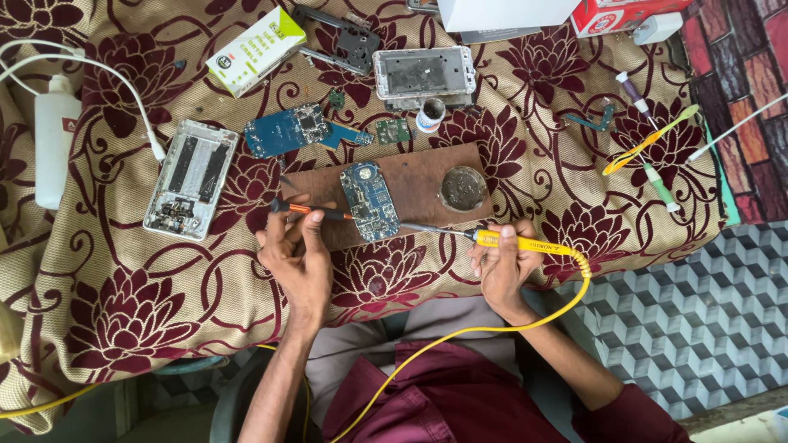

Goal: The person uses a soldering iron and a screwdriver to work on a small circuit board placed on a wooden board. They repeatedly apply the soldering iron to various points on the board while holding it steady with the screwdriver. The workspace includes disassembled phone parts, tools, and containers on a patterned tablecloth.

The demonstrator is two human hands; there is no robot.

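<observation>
Two tools flank the circuit board (370, 201): left hand (297, 258) grips a screwdriver (310, 211), right hand (505, 264) a soldering iron (484, 237).

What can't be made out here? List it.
Head view only:
- Iron tip contact with blue board: too small.
- White boxes at top: cut by edge.
- Left hand tool end: too small.
- Round tin contents: blurred.
- Yellow cord end: leaves the frame.
</observation>
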